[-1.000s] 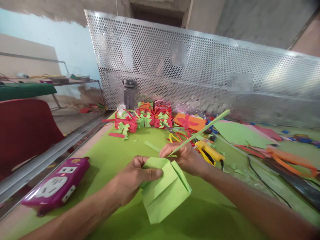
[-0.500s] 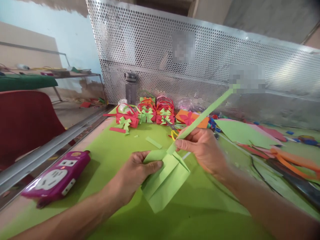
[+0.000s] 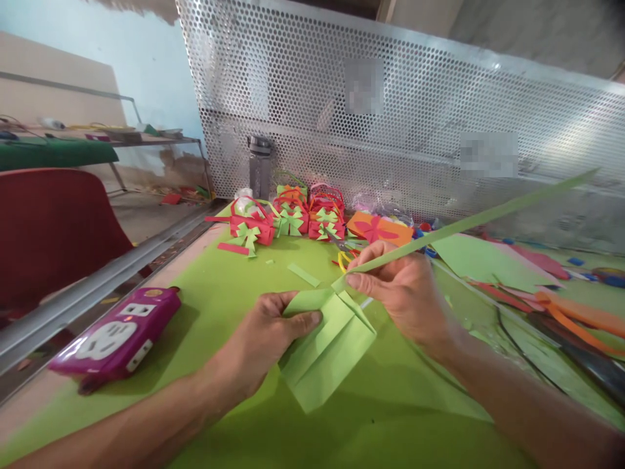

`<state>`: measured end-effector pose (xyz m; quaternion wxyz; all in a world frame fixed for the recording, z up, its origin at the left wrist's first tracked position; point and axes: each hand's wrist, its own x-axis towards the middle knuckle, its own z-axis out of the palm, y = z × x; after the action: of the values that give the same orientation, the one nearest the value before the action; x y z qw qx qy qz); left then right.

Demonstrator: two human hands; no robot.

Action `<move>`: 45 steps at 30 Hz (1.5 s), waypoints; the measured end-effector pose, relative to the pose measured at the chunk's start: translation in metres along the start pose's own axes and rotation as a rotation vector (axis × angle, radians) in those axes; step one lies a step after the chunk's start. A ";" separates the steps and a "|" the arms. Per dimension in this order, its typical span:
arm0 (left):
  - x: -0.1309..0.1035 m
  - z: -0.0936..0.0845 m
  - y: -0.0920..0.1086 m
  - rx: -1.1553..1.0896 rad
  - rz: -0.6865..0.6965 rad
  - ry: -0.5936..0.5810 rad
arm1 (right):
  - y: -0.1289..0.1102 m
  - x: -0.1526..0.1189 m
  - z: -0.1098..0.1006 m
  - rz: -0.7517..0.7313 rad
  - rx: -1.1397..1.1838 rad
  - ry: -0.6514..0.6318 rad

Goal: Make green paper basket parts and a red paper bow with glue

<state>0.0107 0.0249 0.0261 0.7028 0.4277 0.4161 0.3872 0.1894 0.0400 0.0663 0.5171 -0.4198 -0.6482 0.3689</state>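
My left hand (image 3: 278,339) pinches the left edge of a folded green paper bag (image 3: 332,352), thumb on its front face. The bag hangs tilted above the green tabletop, its open edge toward my right hand. Between the thumb and fingers of my right hand (image 3: 400,286) is a long green paper strip (image 3: 469,225). One end of that strip meets the bag's upper edge; whether it is stuck there I cannot tell. Its free length slants up to the right. Yellow-handled scissors (image 3: 343,260) lie partly hidden behind my right hand.
Several small red paper bags with green bows (image 3: 251,228) stand at the back before a perforated metal panel (image 3: 303,85). A dark bottle (image 3: 260,169) is behind them. At left lies a purple power strip (image 3: 117,339). Paper sheets (image 3: 493,260) and orange strips (image 3: 581,322) lie at right.
The free end of the green strip has swung down and to the right, leaning lower. My right hand has tilted slightly with it. The left hand keeps its hold on the bag.
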 end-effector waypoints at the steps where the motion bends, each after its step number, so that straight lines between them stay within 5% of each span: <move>1: 0.000 0.000 0.000 0.007 0.003 0.002 | -0.001 -0.001 0.000 -0.005 -0.013 -0.011; 10: 0.000 0.000 -0.001 0.017 -0.017 0.003 | -0.002 -0.005 0.000 0.007 -0.238 -0.017; 17: 0.000 0.000 -0.004 -0.002 -0.027 -0.010 | -0.001 -0.003 0.007 0.238 0.059 -0.126; 25: 0.001 0.000 -0.004 -0.015 -0.048 -0.012 | 0.000 0.000 0.010 0.329 0.217 -0.146; 45: 0.000 0.003 -0.003 -0.075 -0.069 -0.030 | 0.000 -0.004 0.017 0.181 -0.138 -0.076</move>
<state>0.0135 0.0231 0.0242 0.7375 0.3922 0.4052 0.3716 0.1737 0.0357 0.0618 0.4267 -0.4970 -0.6507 0.3840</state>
